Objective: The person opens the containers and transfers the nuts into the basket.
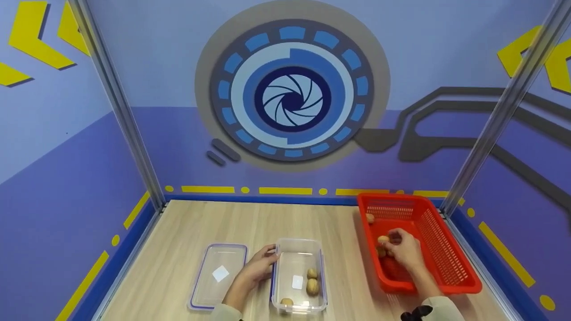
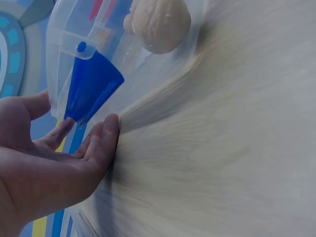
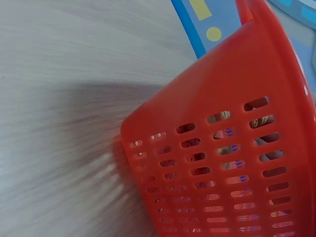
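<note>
In the head view, my right hand [image 1: 406, 249] is inside the red plastic basket [image 1: 450, 249], pinching a walnut [image 1: 383, 240] between thumb and fingers. More walnuts [image 1: 381, 252] lie just beneath it, and another walnut [image 1: 370, 218] rests by the basket's left wall. My left hand [image 1: 259, 266] holds the left side of a clear plastic container [image 1: 298, 249], thumb at the rim. The left wrist view shows its fingers beside a blue hanging clip [image 2: 91, 86]. Inside that container lie two walnuts [image 1: 312, 287] on the right and one walnut [image 1: 287, 302] at the near end.
A clear lid [image 1: 207, 263] with a blue seal lies flat on the wooden table [image 1: 214, 223], left of the container. Printed walls [image 1: 267, 178] close off the back and sides. In the right wrist view, the basket's slotted wall [image 3: 212, 163] mostly hides the right hand.
</note>
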Available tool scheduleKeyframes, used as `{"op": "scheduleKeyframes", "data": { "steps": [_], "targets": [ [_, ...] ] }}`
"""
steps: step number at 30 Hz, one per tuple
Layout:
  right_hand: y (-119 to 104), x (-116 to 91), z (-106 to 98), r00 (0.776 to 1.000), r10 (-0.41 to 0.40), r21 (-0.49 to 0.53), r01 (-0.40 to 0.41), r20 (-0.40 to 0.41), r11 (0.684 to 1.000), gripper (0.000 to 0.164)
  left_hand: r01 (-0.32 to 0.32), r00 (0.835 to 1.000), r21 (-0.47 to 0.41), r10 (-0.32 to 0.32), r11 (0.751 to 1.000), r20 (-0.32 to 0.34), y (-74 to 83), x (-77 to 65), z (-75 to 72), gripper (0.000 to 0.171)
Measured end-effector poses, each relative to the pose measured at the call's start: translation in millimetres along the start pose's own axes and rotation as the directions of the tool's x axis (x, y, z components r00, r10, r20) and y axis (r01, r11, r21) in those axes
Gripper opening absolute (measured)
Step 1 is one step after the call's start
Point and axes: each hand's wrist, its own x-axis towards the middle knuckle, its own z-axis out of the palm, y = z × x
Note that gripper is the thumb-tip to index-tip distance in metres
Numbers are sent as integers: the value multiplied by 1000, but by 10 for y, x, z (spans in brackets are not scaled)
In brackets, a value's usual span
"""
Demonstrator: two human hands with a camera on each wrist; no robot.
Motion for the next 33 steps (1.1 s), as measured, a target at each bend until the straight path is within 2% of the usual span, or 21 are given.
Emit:
{"op": "scheduleKeyframes", "data": {
  "steps": [4, 12, 17, 19, 22, 27, 33],
  "targets": [
    [-16, -6, -1, 999, -21, -27, 20, -27, 999, 41, 13, 1000, 3, -13, 1000, 3, 14, -29, -14, 53],
    [-189, -5, 21, 989, -120, 41, 124, -90, 991, 38, 35, 999, 25, -34, 999, -36, 48, -35, -34, 53],
    [-430, -137, 45, 978, -174, 95, 185, -119, 978, 36, 46, 998, 43, -45, 998, -36, 35, -36, 5, 56],
    [-562, -189, 92, 966, -223, 115, 238, -129, 964, 35, 50, 998, 44, -48, 998, -38, 29, -35, 14, 57],
    [-774, -266, 201, 937, -326, 131, 342, -126, 931, 34, 55, 998, 46, -53, 997, -44, 28, -28, 18, 57],
    [-1101, -401, 453, 847, -526, 108, 532, -82, 840, 36, 56, 997, 25, -55, 998, -46, 26, -16, 21, 57],
    [-1309, -564, 796, 792, -608, 83, 603, 54, 794, 35, 40, 999, 3, -40, 999, -17, 6, -12, 17, 55]
  ]
}}
